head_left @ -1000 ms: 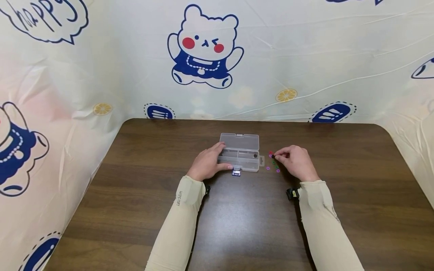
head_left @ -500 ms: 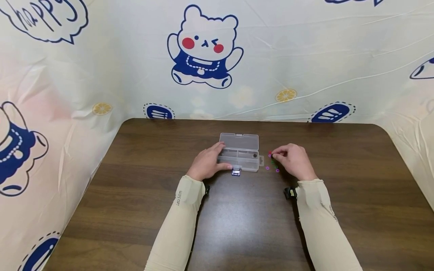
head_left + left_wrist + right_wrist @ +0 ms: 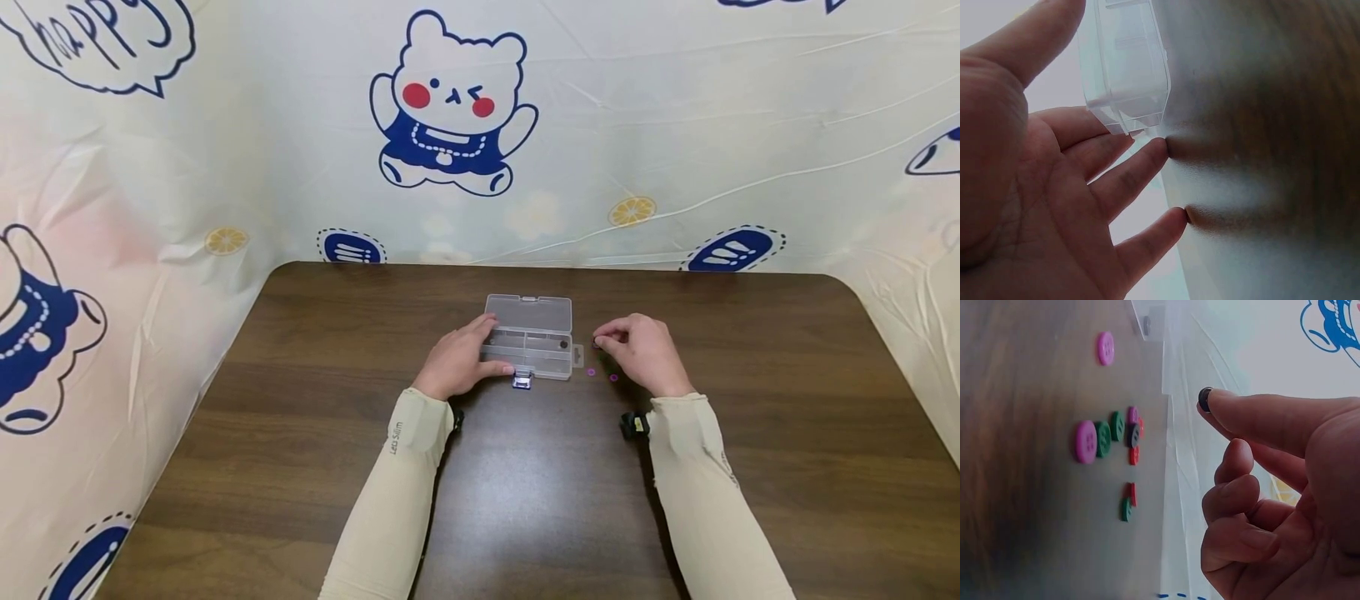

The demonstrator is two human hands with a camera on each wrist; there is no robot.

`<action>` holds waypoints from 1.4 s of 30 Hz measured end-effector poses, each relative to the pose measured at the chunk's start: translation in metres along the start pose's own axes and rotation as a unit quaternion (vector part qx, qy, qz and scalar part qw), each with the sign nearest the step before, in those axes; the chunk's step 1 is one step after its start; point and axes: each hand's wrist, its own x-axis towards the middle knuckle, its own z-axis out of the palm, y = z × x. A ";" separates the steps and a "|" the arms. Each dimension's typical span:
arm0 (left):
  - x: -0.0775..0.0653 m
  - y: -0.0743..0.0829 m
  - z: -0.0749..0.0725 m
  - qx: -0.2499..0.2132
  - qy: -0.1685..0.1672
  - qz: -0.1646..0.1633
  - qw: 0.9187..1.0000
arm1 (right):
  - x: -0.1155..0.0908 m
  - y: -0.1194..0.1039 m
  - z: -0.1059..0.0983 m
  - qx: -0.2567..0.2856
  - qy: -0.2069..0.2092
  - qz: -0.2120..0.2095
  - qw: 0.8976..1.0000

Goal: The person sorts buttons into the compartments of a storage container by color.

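Observation:
A clear plastic compartment box (image 3: 549, 367) stands with its lid (image 3: 529, 314) folded back. My left hand (image 3: 455, 360) holds the box's left end, thumb at the front latch and fingers round the far side. In the left wrist view, two fingertips (image 3: 1159, 147) touch the table beside the box corner (image 3: 1129, 112). Right of the box, my right hand (image 3: 647, 353) pinches a black button (image 3: 1205, 400) between thumb and index finger, raised over the table. A dark button (image 3: 564, 344) lies in a right-hand compartment.
Loose buttons lie on the table right of the box: purple (image 3: 1085, 442), green (image 3: 1117, 426), red (image 3: 1134, 455) and another black button (image 3: 1134, 435). A hanging tab (image 3: 578, 356) sticks out from the box's right end. A printed cloth (image 3: 585, 125) hangs behind the table.
My right hand has moved slightly left and away from me with the black button, from among the loose buttons toward the box. The left hand and the box have stayed put.

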 end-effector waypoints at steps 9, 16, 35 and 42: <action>0.001 -0.001 0.001 -0.001 -0.001 -0.004 1.000 | 0.003 -0.005 0.007 0.007 0.007 -0.001 1.000; 0.001 -0.001 0.002 0.003 -0.001 -0.003 1.000 | 0.003 -0.008 0.008 0.009 0.006 0.001 1.000; -0.001 0.000 0.001 -0.001 0.000 -0.003 1.000 | 0.008 -0.016 0.016 0.007 0.017 -0.010 1.000; 0.000 0.001 0.001 -0.002 -0.001 -0.004 1.000 | 0.009 -0.021 0.020 0.016 0.021 -0.012 1.000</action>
